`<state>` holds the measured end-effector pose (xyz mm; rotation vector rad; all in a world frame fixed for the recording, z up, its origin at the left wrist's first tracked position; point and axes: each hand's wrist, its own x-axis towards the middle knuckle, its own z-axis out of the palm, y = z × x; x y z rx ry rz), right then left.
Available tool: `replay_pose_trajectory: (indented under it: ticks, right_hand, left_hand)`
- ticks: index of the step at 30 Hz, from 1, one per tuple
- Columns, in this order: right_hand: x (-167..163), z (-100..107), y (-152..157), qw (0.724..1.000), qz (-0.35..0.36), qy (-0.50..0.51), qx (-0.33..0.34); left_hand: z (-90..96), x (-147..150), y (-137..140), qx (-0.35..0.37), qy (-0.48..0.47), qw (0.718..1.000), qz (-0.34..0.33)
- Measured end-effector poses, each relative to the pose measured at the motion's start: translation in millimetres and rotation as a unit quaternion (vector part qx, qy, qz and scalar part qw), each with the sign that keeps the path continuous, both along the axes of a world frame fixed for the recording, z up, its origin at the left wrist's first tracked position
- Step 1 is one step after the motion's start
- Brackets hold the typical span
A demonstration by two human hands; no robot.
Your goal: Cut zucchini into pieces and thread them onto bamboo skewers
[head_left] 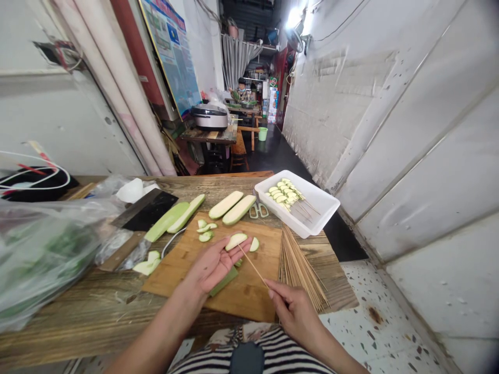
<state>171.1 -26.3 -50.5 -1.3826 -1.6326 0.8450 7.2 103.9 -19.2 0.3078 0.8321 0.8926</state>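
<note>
My left hand [218, 264] is turned palm up over the cutting board [253, 296], its fingers supporting a pale, green-skinned slice that looks like zucchini [236, 240]. A thin bamboo skewer [252, 264] is pinched in my right hand [290, 306], its tip at the slice's near edge; whether it has gone in, I cannot tell. Beside my left fingertips lies another slice [254, 244]. Several cut pieces [206, 236] sit on the board's far left, and a flat green strip [224, 282] is partly under my left hand.
Halved zucchini [239, 210] lie behind the board, near scissors [259, 210]. A white tray [327, 208] holds skewered slices [284, 191]. Loose skewers [298, 270] fan out at right. A cleaver [146, 210] and a plastic bag of greens [50, 259] are left. Another person [244, 93] sits far back.
</note>
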Motion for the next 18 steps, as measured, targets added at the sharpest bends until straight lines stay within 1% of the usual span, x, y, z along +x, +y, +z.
replay_pose_trajectory:
  ticks: [18]
  right_hand:
    - [0.5, -2.6, -3.1, 1.0, -0.002, -0.01, 0.0]
  left_hand:
    - [-1.2, -1.0, -1.6, 0.007, -0.028, 1.0, -0.003]
